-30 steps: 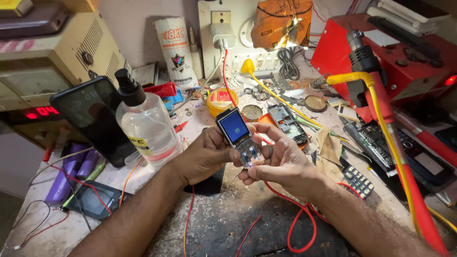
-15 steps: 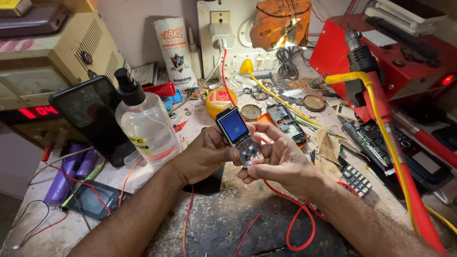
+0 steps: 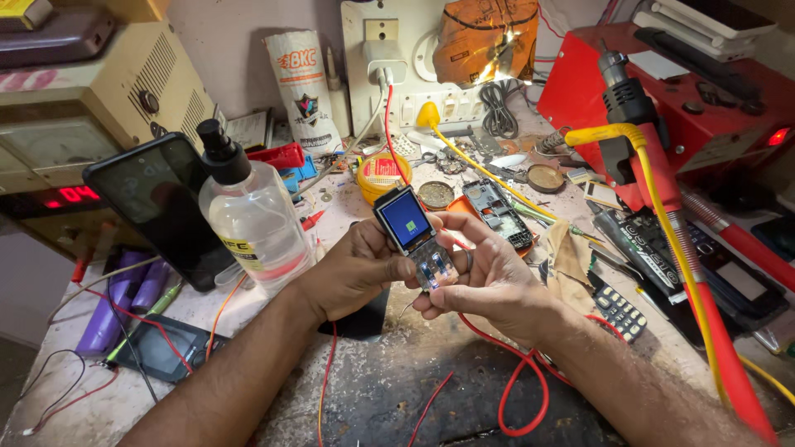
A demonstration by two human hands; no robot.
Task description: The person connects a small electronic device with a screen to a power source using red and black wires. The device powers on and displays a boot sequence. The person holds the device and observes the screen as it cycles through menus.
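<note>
Lower half of the small phone [image 3: 414,236] partly hidden behind fingertips; bare keypad board hard to make out. Blue screen lit, with a tiny green mark, tilted up toward the camera. Held above the middle of the cluttered workbench [image 3: 397,389]. Left hand [image 3: 352,269] closed around its left side, thumb pressing the edge. Right hand [image 3: 489,277] pinching the right side. Just beside, toward the left edge: clear pump bottle [image 3: 252,219].
</note>
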